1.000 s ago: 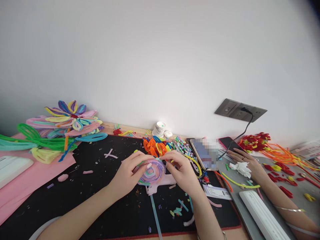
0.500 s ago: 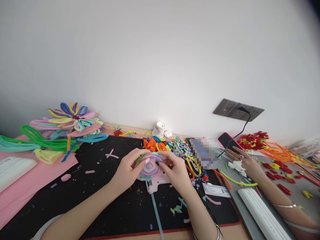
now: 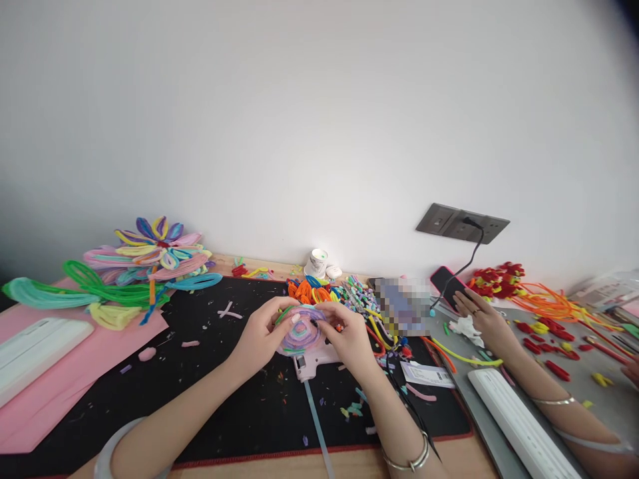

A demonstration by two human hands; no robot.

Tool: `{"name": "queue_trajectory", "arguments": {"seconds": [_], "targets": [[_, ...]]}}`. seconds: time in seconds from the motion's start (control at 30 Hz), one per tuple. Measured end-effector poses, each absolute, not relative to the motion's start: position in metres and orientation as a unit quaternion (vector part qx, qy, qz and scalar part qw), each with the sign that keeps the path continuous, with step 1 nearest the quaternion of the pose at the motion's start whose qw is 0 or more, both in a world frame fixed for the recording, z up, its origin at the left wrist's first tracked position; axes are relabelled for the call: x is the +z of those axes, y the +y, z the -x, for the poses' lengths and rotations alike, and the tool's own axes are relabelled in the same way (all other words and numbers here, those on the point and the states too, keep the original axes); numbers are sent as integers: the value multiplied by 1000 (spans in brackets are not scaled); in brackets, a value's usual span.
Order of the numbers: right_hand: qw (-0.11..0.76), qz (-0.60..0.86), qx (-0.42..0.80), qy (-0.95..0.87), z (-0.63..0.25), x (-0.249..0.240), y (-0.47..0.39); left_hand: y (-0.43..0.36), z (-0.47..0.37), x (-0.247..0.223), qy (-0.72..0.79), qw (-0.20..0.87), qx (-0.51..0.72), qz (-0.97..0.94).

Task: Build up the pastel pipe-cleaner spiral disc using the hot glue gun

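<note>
Loops of green stem (image 3: 107,283) lie leftmost. Over the black mat (image 3: 259,416), the left hand (image 3: 264,336) and right hand (image 3: 350,336) hold a striped coil (image 3: 302,336) between them, each grip narrow. The white cup (image 3: 316,266) behind has unreadable markings; the label (image 3: 427,374) farther right bears print too small to read.

Over the left half of my black, red-edged fabric mat (image 3: 239,426), I could slide my left hand (image 3: 264,332) past fuzzy pastel scraps (image 3: 147,354). Toward the front edge, a pale blue, rod-shaped glue stick (image 3: 316,419) crosses the way; heaped orange fuzzy stems (image 3: 308,291) block the back edge, and a thin black cable (image 3: 402,395) hems my right forearm (image 3: 387,402).
</note>
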State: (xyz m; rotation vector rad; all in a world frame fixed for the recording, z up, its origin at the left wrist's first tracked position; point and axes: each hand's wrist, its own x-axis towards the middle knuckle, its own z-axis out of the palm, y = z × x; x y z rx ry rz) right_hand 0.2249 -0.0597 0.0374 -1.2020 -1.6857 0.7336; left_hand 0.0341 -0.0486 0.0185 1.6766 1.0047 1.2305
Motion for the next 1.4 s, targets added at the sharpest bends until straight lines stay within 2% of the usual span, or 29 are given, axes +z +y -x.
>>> {"name": "queue_trajectory", "arguments": {"seconds": [0.27,1.03,1.2,1.4], "targets": [[473,489,372,-631,-224,33,-56,-48,-34,19,397,369,489,-683],[455,481,282,-695,-224,33,-57,-47,-34,17,399,404,495,-658],[485,491,272,-671,-225,31,-56,-46,-35,15,389,446,523,-613],[557,483,288,-612,-228,28,-52,-40,-31,18,397,404,631,-530]]}}
